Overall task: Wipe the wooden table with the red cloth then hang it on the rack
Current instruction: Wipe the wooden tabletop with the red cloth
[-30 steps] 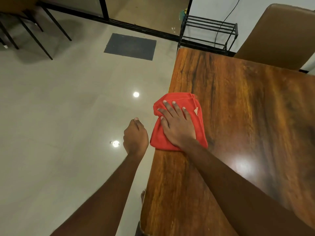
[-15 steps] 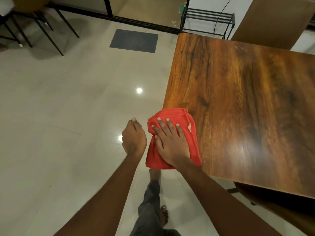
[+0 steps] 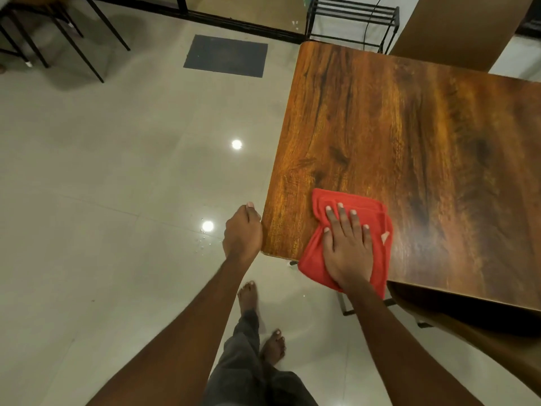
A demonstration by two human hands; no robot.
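A folded red cloth [image 3: 314, 256] lies on the near left corner of the wooden table [image 3: 409, 148], its near edge hanging over the table's front edge. My right hand [image 3: 347, 247] presses flat on the cloth with straight fingers. Beside the table's left edge, my left hand [image 3: 242, 232] is a loose fist that holds nothing. A black metal rack [image 3: 352, 23] stands on the floor past the table's far left corner.
A brown chair back [image 3: 459, 27] stands behind the table at the top right. Black furniture legs [image 3: 67, 33] are at the top left, a dark floor mat [image 3: 225, 55] lies beyond. My bare feet [image 3: 272, 347] stand on the glossy tiled floor.
My right hand has slid the cloth to the right from the left edge onto the near corner. My left hand has stayed beside the table's left edge.
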